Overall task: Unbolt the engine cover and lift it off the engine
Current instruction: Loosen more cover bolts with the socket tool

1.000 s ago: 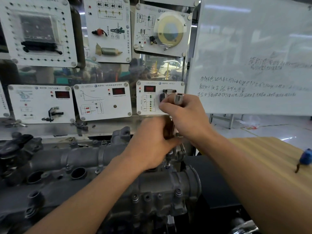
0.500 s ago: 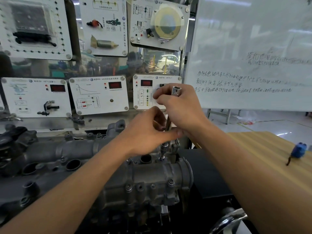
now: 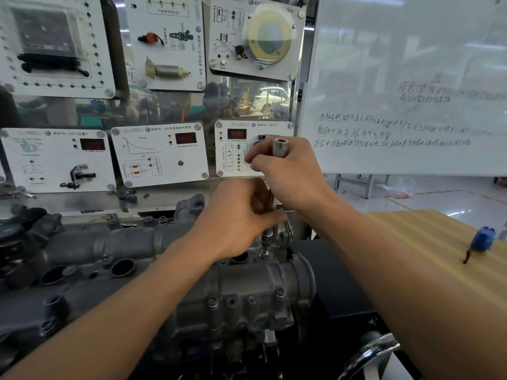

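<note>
The grey cast engine cover (image 3: pixel 131 242) runs across the lower left, with several round ports along it. At its right end a chrome socket wrench (image 3: pixel 279 146) stands upright, its lower socket (image 3: pixel 266 239) set on a bolt (image 3: pixel 264 254) in the cover. My right hand (image 3: pixel 290 174) is closed around the wrench's upper part, its silver top sticking out above my fingers. My left hand (image 3: pixel 241 218) grips the shaft lower down, just above the socket. The middle of the shaft is hidden by my hands.
White training panels (image 3: pixel 160 154) with displays and parts line the wall behind the engine. A whiteboard (image 3: pixel 406 86) with handwriting stands at the right. A wooden table (image 3: pixel 439 242) carries a small blue object (image 3: pixel 483 238). A chrome curved bar (image 3: pixel 367 355) sits at the bottom right.
Both hands stay on the wrench over the same bolt. My left hand's fingers have shifted around the shaft, and the view has tilted slightly.
</note>
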